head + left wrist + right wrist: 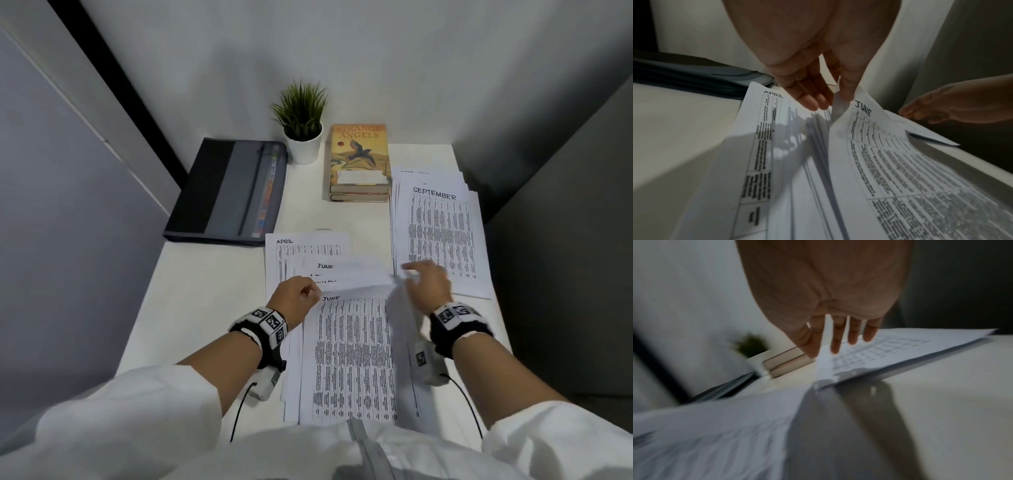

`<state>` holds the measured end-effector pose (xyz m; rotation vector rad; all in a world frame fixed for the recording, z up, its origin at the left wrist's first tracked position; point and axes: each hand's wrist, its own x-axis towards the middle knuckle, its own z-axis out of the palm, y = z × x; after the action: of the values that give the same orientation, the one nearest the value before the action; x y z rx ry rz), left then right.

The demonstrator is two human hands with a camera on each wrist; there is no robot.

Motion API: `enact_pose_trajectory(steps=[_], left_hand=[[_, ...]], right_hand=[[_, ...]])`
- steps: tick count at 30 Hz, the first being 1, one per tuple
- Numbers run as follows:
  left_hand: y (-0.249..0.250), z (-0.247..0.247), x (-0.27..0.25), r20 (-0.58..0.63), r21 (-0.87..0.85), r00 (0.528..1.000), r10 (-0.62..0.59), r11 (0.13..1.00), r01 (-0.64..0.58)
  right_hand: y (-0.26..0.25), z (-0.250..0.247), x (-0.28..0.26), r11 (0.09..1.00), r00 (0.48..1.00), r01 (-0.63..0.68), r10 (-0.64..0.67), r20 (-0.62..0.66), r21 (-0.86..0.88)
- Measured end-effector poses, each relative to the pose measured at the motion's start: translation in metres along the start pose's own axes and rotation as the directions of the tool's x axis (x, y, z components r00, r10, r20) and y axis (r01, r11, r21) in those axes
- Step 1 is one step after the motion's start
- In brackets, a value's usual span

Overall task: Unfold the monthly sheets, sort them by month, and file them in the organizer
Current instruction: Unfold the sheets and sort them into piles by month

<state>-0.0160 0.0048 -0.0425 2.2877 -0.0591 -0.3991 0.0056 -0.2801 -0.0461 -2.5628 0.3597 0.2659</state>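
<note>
While the left hand has its grip pinched on the top corner of the JUNE sheet, lifting it off the middle pile of sheets on the bench, the right hand hovers with fingers spread and loose over the SEPTEMBER pile. The organizer lies closed at the bench's far left, well apart from both piles.
</note>
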Motion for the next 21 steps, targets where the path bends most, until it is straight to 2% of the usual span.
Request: enact_pose_trajectory(steps=[2,4,6,9,11,13,16,21], left_hand=[[0.002,0.001,-0.001,0.037,-0.022,0.999,0.0,1.0,0.0],[0.003,0.002,-0.003,0.069,0.003,0.998,0.015,1.0,-0.015],[0.005,0.004,-0.005,0.095,0.0,0.995,0.029,1.0,-0.029],[0.006,0.006,-0.008,0.13,0.001,0.991,0.032,0.999,-0.032],[0.004,0.005,-0.006,0.1,0.001,0.995,0.022,1.0,-0.023],[-0.001,0.004,-0.001,0.067,0.046,0.998,0.019,0.999,-0.022],[-0.009,0.004,0.006,0.099,0.198,0.995,-0.012,0.98,-0.007],[-0.012,0.01,0.011,0.099,0.241,0.995,-0.023,0.97,-0.001]], right_hand=[[-0.03,0.017,-0.018,0.981,0.976,0.186,-0.19,0.108,0.047],[-0.049,0.031,-0.031,0.961,0.946,0.275,-0.275,0.172,0.024],[-0.058,0.039,-0.038,0.958,0.944,0.287,-0.28,0.177,-0.013],[-0.057,0.045,-0.043,0.977,0.955,0.215,-0.211,0.208,0.002],[-0.058,0.046,-0.043,0.978,0.944,0.207,-0.196,0.264,-0.014],[-0.059,0.046,-0.043,0.972,0.936,0.235,-0.221,0.274,-0.02],[-0.061,0.048,-0.039,0.957,0.931,0.28,-0.254,0.261,-0.068],[-0.061,0.051,-0.037,0.937,0.917,0.319,-0.267,0.297,-0.143]])
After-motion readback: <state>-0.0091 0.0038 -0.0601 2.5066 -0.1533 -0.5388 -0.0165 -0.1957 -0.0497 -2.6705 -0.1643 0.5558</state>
